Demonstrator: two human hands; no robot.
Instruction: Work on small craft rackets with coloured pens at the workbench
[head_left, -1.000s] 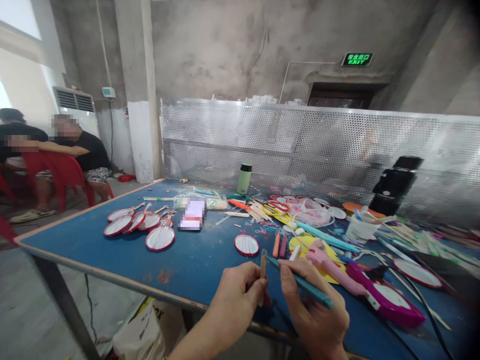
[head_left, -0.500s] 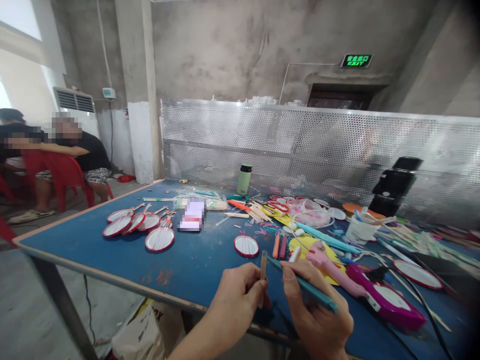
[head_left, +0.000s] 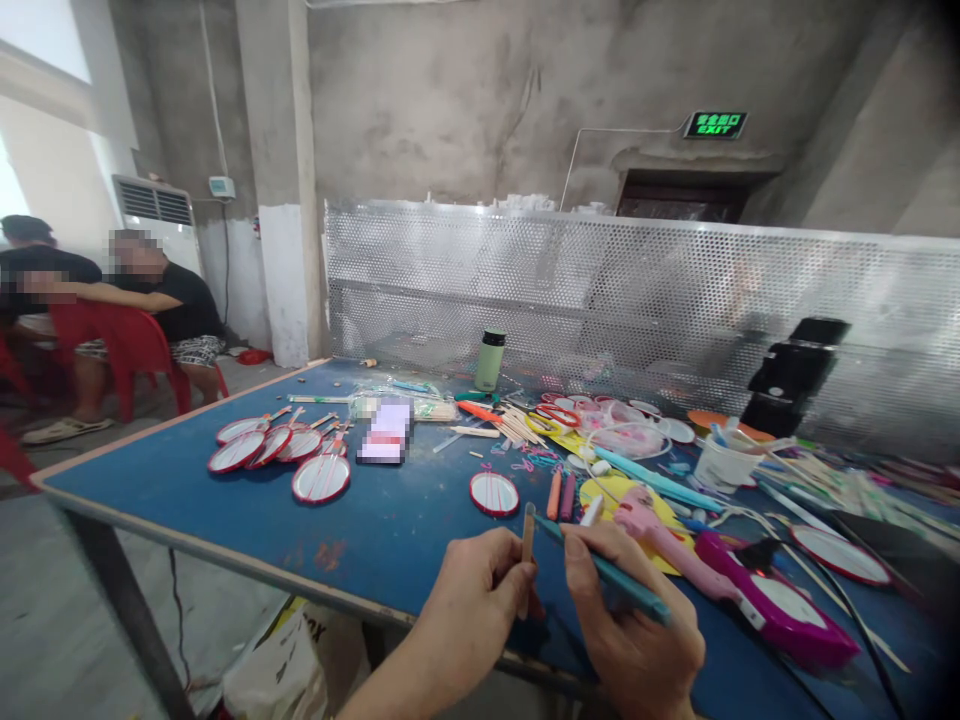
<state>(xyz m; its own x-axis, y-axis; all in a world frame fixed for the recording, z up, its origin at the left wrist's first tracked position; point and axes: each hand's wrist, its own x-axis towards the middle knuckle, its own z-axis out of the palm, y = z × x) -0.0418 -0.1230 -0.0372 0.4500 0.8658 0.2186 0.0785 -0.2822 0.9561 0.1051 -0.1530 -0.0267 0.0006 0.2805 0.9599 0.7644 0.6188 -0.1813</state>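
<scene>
My left hand [head_left: 480,590] is closed around a flat wooden stick [head_left: 528,540], pinched upright between thumb and fingers near the table's front edge. My right hand [head_left: 637,620] grips a teal pen-like tool [head_left: 636,590], its thin end pointing left at the top of the stick. Whether that tip touches the wood I cannot tell. Just beyond my hands lies a small round white piece with a red rim [head_left: 493,493]. An orange stick [head_left: 554,495] and a purple stick [head_left: 568,497] lie side by side near my right hand.
Several red-rimmed round pieces with handles [head_left: 321,479] lie left of a phone [head_left: 387,432]. A green bottle [head_left: 490,362] stands at the back. On the right are a purple and pink corded device [head_left: 780,600] and a white cup [head_left: 724,465]. A perforated metal panel [head_left: 465,270] borders the table.
The view has shifted very slightly. Both hands keep their grips, and the teal tool's tip stays near the stick's top.
</scene>
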